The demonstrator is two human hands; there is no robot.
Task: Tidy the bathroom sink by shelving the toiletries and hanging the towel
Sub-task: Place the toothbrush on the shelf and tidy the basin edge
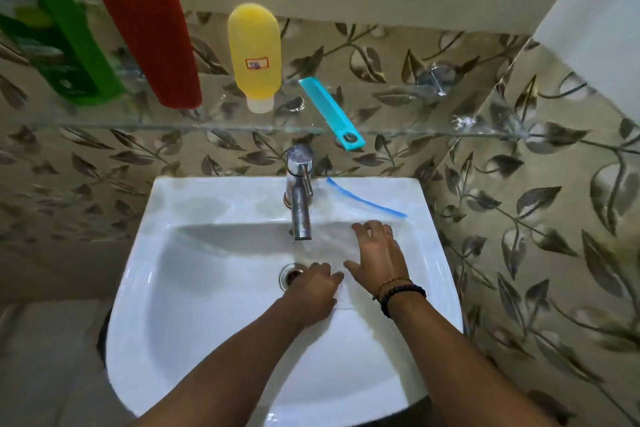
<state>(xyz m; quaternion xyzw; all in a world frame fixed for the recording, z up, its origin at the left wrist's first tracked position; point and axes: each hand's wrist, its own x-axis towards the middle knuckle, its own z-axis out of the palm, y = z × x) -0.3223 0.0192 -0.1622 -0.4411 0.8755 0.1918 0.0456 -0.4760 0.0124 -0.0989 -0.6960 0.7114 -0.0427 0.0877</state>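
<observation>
Both hands press on the white towel (349,319) draped over the sink's (194,340) right side: left hand (313,291) curled on it, right hand (379,253) spread flat. Lifted carelessly, its blue-edged far end could snag the tap (299,198) or sweep the teal comb (330,113) off the glass shelf (138,126)

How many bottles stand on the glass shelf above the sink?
3, all left of the blue comb: a green bottle at the far left, a red bottle beside it, then a yellow bottle. Others may be hidden beyond the frame's left edge.
</observation>
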